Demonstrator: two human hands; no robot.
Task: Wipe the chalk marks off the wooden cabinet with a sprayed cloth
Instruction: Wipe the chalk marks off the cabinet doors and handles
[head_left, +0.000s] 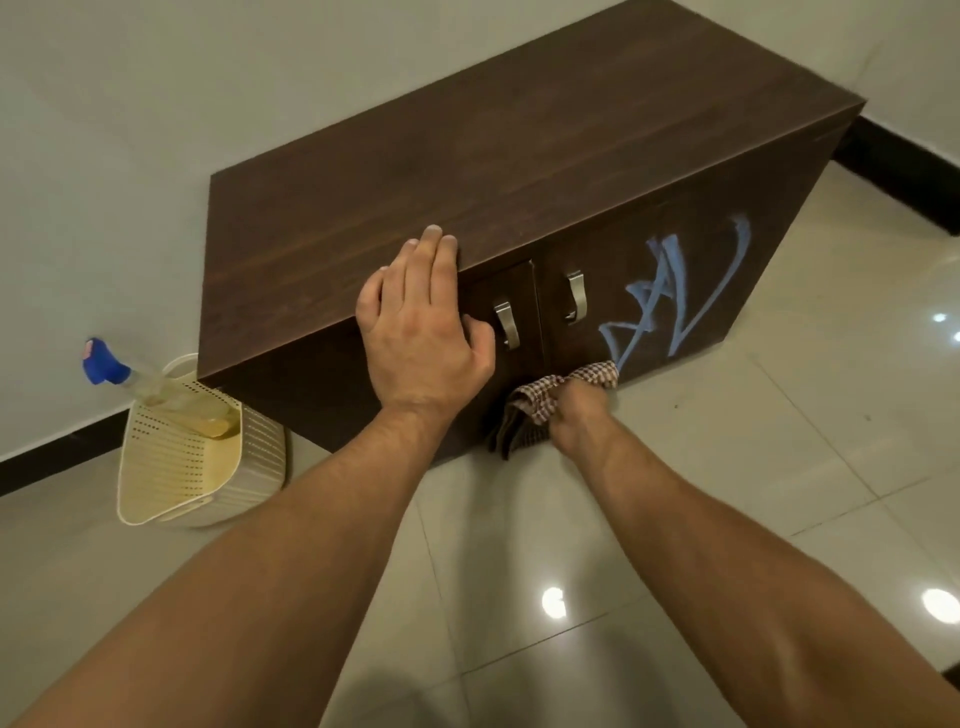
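Cabinet (519, 171): dark wood, against the far wall.
Chalk marks (670, 301): blue, on the right door.
Left hand (423, 322): flat, fingers together, pressed on the cabinet's near top edge.
Right hand (579, 415): fingers curled tight around the checked cloth (540, 397), low against the door.

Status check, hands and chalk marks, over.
Left hand flat on cabinet top. Right hand gripping cloth. Blue chalk marks remain. Nothing blocking.
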